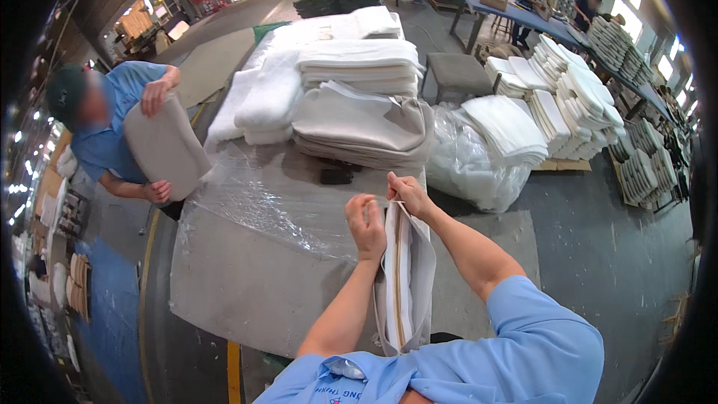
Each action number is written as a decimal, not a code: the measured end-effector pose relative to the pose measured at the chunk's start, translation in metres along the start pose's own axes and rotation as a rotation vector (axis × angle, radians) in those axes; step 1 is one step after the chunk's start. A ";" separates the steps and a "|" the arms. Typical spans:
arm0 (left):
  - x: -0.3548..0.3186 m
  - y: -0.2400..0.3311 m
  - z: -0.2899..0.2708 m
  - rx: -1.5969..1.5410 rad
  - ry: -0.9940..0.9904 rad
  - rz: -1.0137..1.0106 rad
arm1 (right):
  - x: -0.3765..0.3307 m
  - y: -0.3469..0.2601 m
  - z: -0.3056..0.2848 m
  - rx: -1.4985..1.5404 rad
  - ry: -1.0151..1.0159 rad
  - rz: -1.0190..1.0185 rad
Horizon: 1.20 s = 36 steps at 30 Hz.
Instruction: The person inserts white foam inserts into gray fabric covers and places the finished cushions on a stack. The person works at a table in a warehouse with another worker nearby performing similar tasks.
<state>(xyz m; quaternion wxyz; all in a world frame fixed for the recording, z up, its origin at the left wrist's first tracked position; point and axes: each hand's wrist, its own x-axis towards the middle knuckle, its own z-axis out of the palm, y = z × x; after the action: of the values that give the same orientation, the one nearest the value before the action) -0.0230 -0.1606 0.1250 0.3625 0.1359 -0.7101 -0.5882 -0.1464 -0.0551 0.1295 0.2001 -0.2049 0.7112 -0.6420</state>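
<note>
A grey fabric cushion cover (425,262) stands on edge against my body, its long zipper (399,277) facing up between white strips of filling. At the far end of the zipper, my right hand (407,195) is closed, pinching the corner of the cover. My left hand (365,226) is raised just left of that end, its fingers bent and slightly apart, with nothing visible in them. Its wrist is beside the cover's left edge. What lies inside the right fingertips is too small to make out.
Ahead on the table (247,299) lie clear plastic film (262,202), a small black object (336,176), folded grey covers (359,124) and white padding (359,56). At left, a co-worker holds a grey cushion (166,146). Stacked white pads (505,131) and a plastic bag (467,168) stand right.
</note>
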 end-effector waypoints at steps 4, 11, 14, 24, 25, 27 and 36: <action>-0.055 0.007 -0.050 -0.197 0.111 -0.513 | 0.004 0.011 -0.016 -0.039 0.077 0.003; -0.245 0.054 -0.208 -0.362 -0.060 -0.818 | 0.019 0.013 0.002 -0.135 0.388 0.038; -0.293 0.073 -0.201 -0.327 0.067 -0.652 | 0.015 0.002 0.012 -0.157 0.444 0.065; -0.236 0.037 -0.199 -0.585 0.756 -0.657 | -0.093 0.001 -0.028 0.189 0.314 0.044; -0.223 0.038 -0.205 -0.500 0.818 -0.655 | -0.121 0.006 -0.028 0.253 0.289 0.080; -0.178 0.034 -0.213 -0.486 0.808 -0.649 | -0.166 0.014 -0.044 0.274 0.376 0.124; 0.005 0.010 -0.219 -0.320 0.427 -0.475 | -0.343 -0.008 0.030 0.355 -0.065 0.123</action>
<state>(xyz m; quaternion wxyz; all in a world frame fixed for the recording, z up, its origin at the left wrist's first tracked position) 0.1231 -0.3222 0.1458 0.3727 0.3585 -0.4660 -0.7179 0.1572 0.1070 0.1415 0.2948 -0.1432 0.5911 -0.7370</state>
